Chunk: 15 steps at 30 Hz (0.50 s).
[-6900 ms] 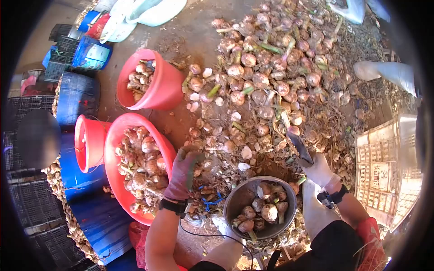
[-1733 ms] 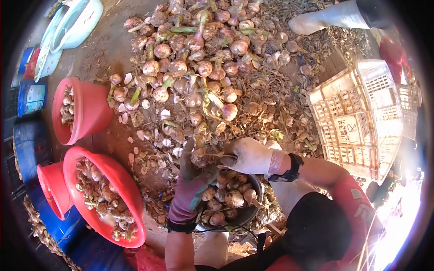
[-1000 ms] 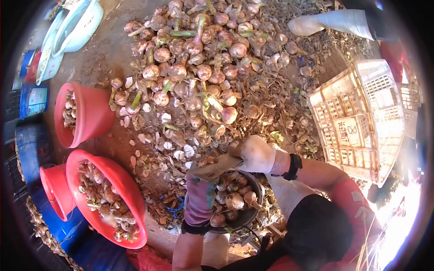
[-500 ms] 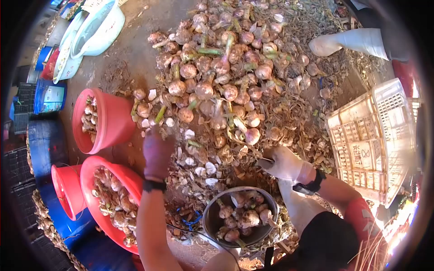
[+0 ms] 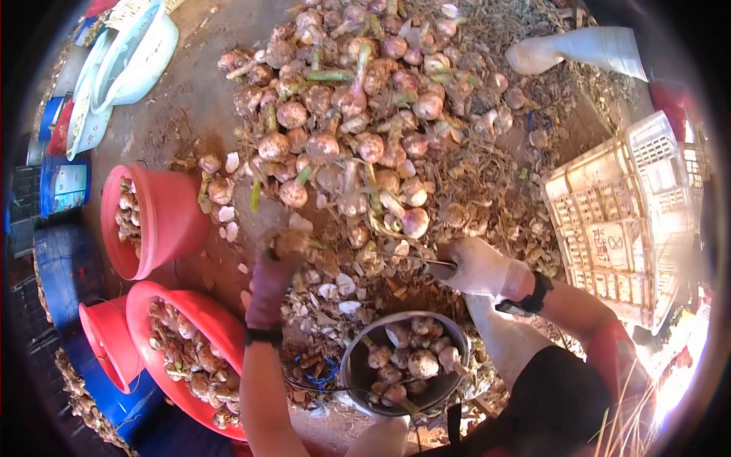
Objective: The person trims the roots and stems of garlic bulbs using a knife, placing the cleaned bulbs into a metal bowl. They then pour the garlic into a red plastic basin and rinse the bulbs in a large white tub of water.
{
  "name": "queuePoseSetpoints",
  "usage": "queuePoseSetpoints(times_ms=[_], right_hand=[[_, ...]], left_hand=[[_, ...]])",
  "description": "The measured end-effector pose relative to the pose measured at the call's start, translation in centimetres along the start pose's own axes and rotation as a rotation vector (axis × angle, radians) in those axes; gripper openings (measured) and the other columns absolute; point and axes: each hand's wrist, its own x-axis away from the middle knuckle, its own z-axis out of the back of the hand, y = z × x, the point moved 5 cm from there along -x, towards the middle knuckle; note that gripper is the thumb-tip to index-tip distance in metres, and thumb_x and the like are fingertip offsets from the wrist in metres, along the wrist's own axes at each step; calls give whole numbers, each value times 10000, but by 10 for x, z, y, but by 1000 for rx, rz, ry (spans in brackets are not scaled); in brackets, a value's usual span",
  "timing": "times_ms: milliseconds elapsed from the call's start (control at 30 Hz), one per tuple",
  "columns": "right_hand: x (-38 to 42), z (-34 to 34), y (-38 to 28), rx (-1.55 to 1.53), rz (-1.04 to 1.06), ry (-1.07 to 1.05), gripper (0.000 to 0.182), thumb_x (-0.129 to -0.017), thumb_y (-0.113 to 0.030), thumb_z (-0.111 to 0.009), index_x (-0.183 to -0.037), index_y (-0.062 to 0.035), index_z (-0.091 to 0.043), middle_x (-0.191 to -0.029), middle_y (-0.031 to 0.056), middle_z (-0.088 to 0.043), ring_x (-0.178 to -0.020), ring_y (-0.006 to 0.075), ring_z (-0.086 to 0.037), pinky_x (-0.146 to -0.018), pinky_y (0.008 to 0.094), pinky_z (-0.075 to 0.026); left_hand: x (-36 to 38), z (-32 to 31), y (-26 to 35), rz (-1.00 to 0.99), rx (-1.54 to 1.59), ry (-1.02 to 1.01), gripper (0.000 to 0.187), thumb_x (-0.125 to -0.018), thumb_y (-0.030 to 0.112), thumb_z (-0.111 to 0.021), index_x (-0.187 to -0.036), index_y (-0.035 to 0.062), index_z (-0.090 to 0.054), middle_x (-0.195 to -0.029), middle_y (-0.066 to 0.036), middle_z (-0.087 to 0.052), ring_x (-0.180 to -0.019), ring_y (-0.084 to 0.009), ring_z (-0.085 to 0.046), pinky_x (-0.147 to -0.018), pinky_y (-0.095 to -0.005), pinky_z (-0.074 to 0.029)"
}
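My left hand (image 5: 272, 286), in a purple glove, is closed on a garlic bulb (image 5: 292, 244) at the lower left edge of the pile. My right hand (image 5: 478, 266), in a pale glove, grips a thin dark tool (image 5: 430, 260) whose tip points left. The heap of garlic bulbs (image 5: 322, 146) with stems and roots lies in front of both hands. Below and between them stands a dark bowl (image 5: 352, 381) holding several bulbs.
Red tubs with garlic (image 5: 141, 324) (image 5: 179, 221) and a small red bucket (image 5: 103, 335) stand at left. Pale green basins (image 5: 145, 61) lie upper left, white crates (image 5: 601, 221) at right. Another person's boot (image 5: 579, 52) shows upper right. Blue barrels (image 5: 68, 263) line the left.
My left hand has moved slightly down and now holds a garlic bulb. The view has shifted, with the pile further up and left. My right hand stays near the same place.
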Motion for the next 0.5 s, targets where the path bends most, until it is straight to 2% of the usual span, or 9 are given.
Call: queuePoseSetpoints(times_ms=[33,67,133,233,267,333,367,467,500], right_hand=[[0,-8,0,5,26,-8,244,-767,-265,-639,-788,-24,-612,-700,206,-600,-677,379,-598,-619,454,-479],[-1,-10,-12,1,-37,-64,230,-776,-241,-641,-792,-12,-636,-687,195,-606,-610,347,-587,-576,414,-475],[1,-16,-31,-47,70,-94,228,-771,-244,-639,-782,-16,-629,-681,192,-598,-623,357,-586,-578,422,-474],[5,-25,-47,33,250,-73,237,-744,-261,-633,-859,-54,-622,-647,170,-581,-636,366,-589,-574,436,-480],[9,-26,-50,31,241,-76,237,-744,-261,-633,-859,-54,-622,-647,170,-581,-636,366,-589,-574,436,-480],[14,-28,-53,153,164,-189,206,-740,-261,-616,-831,-77,-628,-670,160,-605,-663,355,-613,-599,446,-493],[16,-29,-54,174,153,-196,196,-727,-247,-617,-834,-83,-629,-652,148,-601,-653,343,-617,-590,446,-494],[23,-23,-57,231,233,-169,195,-721,-239,-616,-845,-91,-636,-641,144,-597,-643,338,-616,-580,443,-493],[25,-24,-55,230,233,-169,195,-721,-239,-616,-845,-91,-636,-641,144,-597,-643,338,-616,-580,443,-493]], left_hand=[[19,-15,-8,60,271,-149,584,-768,-43,-625,-1308,82,-443,-1117,-80,-581,-982,-182,-576,-812,-294,-490],[43,-26,0,78,276,-158,584,-768,-43,-625,-1308,82,-443,-1117,-80,-581,-982,-182,-576,-812,-294,-490],[89,-60,38,71,598,-328,607,-788,-60,-608,-1341,79,-399,-1155,-93,-562,-1007,-185,-561,-849,-310,-485],[126,-90,53,61,740,-371,652,-794,5,-661,-1364,58,-349,-1154,-99,-556,-1029,-189,-552,-879,-313,-477],[130,-94,45,69,743,-376,652,-794,5,-661,-1364,58,-349,-1154,-99,-556,-1029,-189,-552,-879,-313,-477],[129,-98,28,-197,443,-283,686,-830,99,-682,-1397,42,-299,-1212,-106,-565,-1042,-214,-590,-885,-341,-501],[133,-100,21,-185,292,-251,646,-842,160,-693,-1368,49,-336,-1208,-94,-579,-1055,-179,-585,-887,-335,-502],[140,-119,16,-169,384,-208,620,-811,158,-707,-1304,28,-355,-1158,-145,-573,-998,-212,-603,-881,-326,-496],[133,-125,14,-222,314,-206,549,-845,153,-659,-1288,39,-355,-1137,-145,-586,-973,-204,-606,-857,-328,-508]])
